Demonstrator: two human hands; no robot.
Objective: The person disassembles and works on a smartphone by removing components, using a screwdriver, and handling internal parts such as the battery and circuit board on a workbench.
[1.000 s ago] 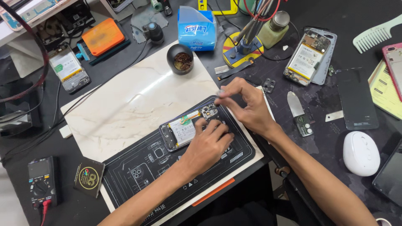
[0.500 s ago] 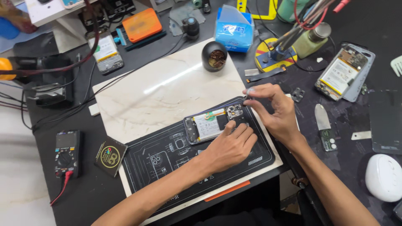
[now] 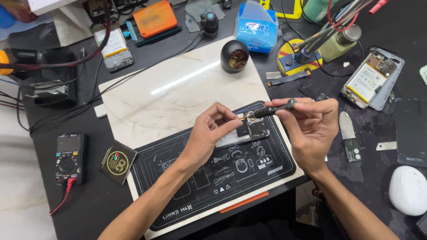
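Observation:
An opened phone (image 3: 251,130) with bare circuit boards lies on a black printed work mat (image 3: 213,178). My left hand (image 3: 209,133) rests on the phone, with thumb and fingers pinched at its upper edge. My right hand (image 3: 311,129) holds a small dark screwdriver (image 3: 271,110) level, its tip pointing left at the phone's top, close to my left fingertips. Most of the phone's lower half is hidden under my left hand.
A pale marble slab (image 3: 178,93) lies under the mat. Around it are a multimeter (image 3: 67,158), a round black pot (image 3: 234,56), a blue tissue pack (image 3: 255,27), a second opened phone (image 3: 371,80), a third phone (image 3: 113,46), a white mouse (image 3: 407,191) and a metal pry tool (image 3: 349,135).
My right hand has lifted off the phone and now holds the screwdriver sideways above it. My left hand shifted up to the phone's top edge. The view moved in closer.

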